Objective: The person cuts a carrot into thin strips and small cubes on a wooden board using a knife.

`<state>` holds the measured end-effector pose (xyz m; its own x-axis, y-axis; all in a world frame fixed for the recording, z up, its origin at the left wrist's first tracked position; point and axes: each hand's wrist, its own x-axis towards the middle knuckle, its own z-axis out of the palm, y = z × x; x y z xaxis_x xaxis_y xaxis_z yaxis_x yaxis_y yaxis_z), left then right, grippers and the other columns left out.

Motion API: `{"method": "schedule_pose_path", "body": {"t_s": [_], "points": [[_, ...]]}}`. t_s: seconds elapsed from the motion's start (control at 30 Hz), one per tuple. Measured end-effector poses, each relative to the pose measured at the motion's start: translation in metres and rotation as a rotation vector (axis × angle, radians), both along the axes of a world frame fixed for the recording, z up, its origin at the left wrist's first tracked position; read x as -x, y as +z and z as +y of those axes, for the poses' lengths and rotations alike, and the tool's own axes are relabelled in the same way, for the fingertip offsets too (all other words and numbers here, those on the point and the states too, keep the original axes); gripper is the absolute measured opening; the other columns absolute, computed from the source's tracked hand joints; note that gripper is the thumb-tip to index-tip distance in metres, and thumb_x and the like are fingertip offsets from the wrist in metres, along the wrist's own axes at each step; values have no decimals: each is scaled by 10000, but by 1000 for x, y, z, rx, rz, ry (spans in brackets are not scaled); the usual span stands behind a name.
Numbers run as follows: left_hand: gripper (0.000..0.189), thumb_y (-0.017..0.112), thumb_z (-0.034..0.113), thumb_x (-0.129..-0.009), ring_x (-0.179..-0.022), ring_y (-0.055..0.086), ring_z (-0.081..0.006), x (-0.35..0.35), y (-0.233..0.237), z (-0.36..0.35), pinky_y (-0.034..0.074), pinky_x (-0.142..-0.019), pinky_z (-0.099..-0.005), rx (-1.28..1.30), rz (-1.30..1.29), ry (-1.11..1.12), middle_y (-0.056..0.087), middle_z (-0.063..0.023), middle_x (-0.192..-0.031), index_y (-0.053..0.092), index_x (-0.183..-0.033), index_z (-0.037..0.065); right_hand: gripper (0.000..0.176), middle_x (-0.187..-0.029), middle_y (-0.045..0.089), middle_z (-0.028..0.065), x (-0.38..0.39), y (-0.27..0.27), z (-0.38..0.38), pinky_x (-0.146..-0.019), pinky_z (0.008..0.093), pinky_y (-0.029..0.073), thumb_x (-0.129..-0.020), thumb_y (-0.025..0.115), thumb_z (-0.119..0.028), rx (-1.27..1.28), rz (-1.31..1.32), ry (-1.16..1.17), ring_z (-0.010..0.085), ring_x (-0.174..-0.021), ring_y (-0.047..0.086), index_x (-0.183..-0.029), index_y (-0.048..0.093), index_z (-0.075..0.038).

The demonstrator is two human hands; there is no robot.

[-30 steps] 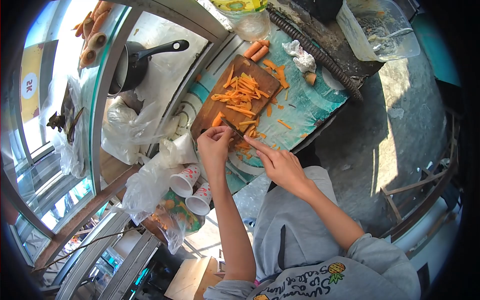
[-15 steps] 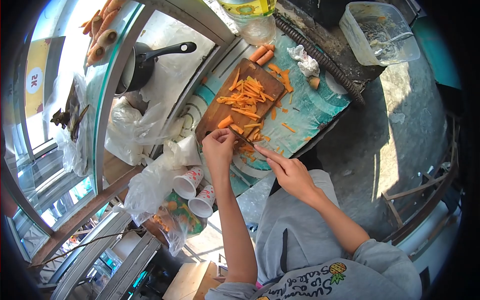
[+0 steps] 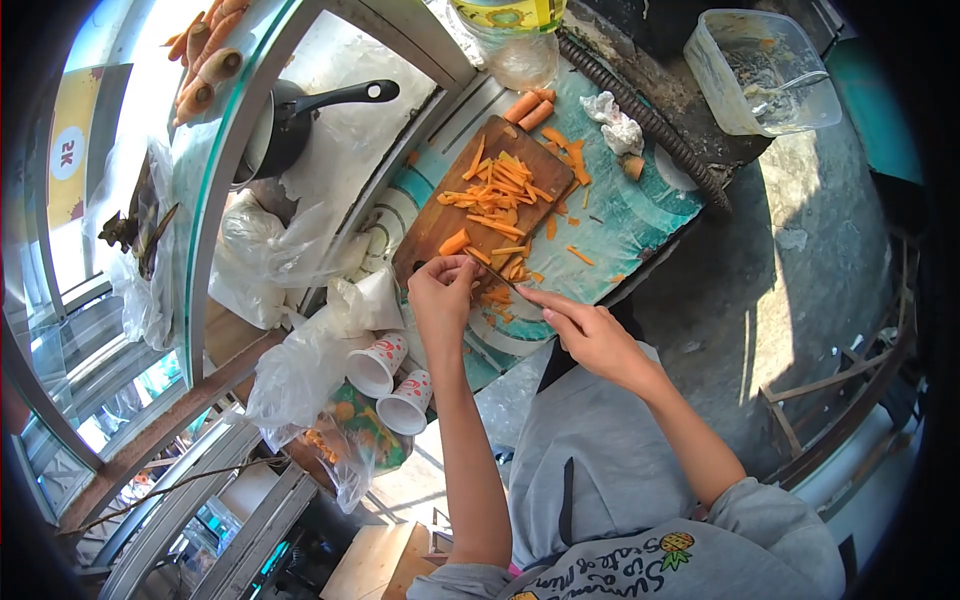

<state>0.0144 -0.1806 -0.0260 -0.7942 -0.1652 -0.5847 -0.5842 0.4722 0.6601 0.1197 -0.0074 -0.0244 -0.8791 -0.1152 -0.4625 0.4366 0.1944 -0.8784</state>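
Note:
A brown wooden cutting board (image 3: 428, 232) carries a heap of orange carrot sticks (image 3: 505, 190). At its near end, my left hand (image 3: 440, 295) has its fingers curled and pinched on a carrot piece, mostly hidden beneath them. My right hand (image 3: 595, 342) grips a knife (image 3: 492, 268) by the handle, index finger stretched along it. The blade points left and lies right beside my left fingertips. A short carrot chunk (image 3: 454, 241) rests on the board just beyond those fingers.
Peeled carrots (image 3: 528, 108) lie past the board's far end, with peelings (image 3: 572, 152) and crumpled tissue (image 3: 612, 122) nearby. Paper cups (image 3: 404, 404) and plastic bags (image 3: 300, 375) sit at left. A dark saucepan (image 3: 290, 125) and a plastic tub (image 3: 720, 95) stand farther off.
My right hand and the knife have shifted slightly right and down. My left hand has moved very little and stays pinched by the blade.

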Motion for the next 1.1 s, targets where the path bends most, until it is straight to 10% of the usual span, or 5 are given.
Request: {"method": "schedule_pose_path", "body": {"t_s": [0.47, 0.77, 1.03, 1.1], "points": [[148, 661, 59, -876, -764, 683, -124, 1, 1, 1, 519, -704, -204, -52, -2, -5, 712, -106, -827, 661, -931, -79, 383, -742, 661, 163, 32, 3, -10, -748, 457, 523, -993, 443, -267, -314, -2, 149, 394, -748, 647, -1365, 523, -311], [163, 662, 92, -892, -742, 681, -116, 0, 4, 3, 517, -667, -199, 3, -29, -6, 718, -99, -825, 668, -938, -64, 398, -1252, 631, 141, 5, 11, -3, -835, 354, 493, -1004, 448, -206, 147, -154, -41, 248, -879, 672, -1399, 499, -185], [154, 668, 78, -885, -738, 680, -118, 0, -1, 0, 522, -673, -204, -4, 10, -36, 716, -104, -818, 667, -930, -70, 391, -870, 586, 65, 12, 23, 3, -656, 237, 455, -1028, 440, -257, 331, -358, -65, 74, -619, 366, -1404, 512, -175], [148, 665, 71, -885, -745, 682, -120, 1, 1, 0, 524, -686, -208, 3, -3, -41, 715, -110, -819, 665, -931, -70, 391, -936, 623, 81, 9, 19, 2, -697, 253, 474, -1026, 439, -252, 273, -338, -42, 93, -652, 457, -1401, 512, -171]]}}
